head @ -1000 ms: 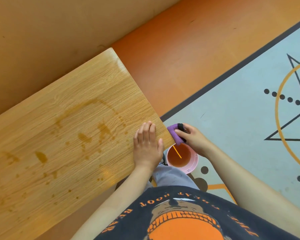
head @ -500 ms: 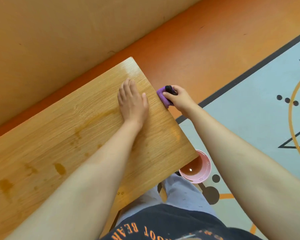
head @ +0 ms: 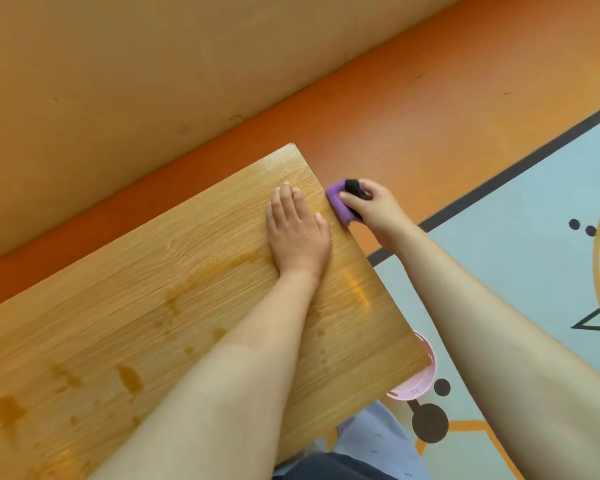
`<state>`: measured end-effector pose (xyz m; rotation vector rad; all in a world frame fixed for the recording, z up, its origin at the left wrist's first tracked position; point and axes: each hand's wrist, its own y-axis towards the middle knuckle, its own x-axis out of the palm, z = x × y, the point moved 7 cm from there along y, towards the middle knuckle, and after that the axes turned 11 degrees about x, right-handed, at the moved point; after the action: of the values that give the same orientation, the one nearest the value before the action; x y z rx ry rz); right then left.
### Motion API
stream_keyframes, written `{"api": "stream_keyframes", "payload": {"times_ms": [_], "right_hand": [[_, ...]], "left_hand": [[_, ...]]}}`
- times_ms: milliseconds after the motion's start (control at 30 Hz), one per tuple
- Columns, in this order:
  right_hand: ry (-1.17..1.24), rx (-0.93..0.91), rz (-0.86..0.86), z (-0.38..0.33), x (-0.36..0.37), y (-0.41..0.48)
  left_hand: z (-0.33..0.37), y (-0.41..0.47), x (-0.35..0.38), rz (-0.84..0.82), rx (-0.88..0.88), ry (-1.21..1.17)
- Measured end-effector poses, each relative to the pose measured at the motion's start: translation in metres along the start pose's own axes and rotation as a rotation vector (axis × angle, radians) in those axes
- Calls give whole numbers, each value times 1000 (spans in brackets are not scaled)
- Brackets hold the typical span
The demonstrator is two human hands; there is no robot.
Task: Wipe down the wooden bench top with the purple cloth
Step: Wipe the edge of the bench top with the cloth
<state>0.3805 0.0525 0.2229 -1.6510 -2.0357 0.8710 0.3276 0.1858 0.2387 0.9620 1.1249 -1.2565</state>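
Observation:
The wooden bench top (head: 125, 320) runs from lower left to upper right and carries several brown liquid stains along its middle and left. My left hand (head: 297, 230) lies flat, palm down, on the bench near its right end. My right hand (head: 369, 206) grips the folded purple cloth (head: 340, 206), which has a black part at its top. The cloth presses against the bench's right edge, just right of my left hand.
A pink bowl (head: 420, 386) sits on the floor below the bench's near right corner, mostly hidden by it. The floor is orange by the tan wall (head: 153, 64) and pale blue with black and orange markings on the right. My grey trouser leg (head: 371, 441) shows at the bottom.
Since a second ago both hands went from the bench's near corner, above the bowl, up along the right edge towards its far end. In the last half second they barely shifted.

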Motion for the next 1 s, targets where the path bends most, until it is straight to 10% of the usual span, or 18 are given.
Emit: {"api": "stream_keyframes", "payload": {"times_ms": [1000], "right_hand": [[27,71,-94,7,9,30]], "left_hand": [[-32,41,-30,8,166,-36]]}}
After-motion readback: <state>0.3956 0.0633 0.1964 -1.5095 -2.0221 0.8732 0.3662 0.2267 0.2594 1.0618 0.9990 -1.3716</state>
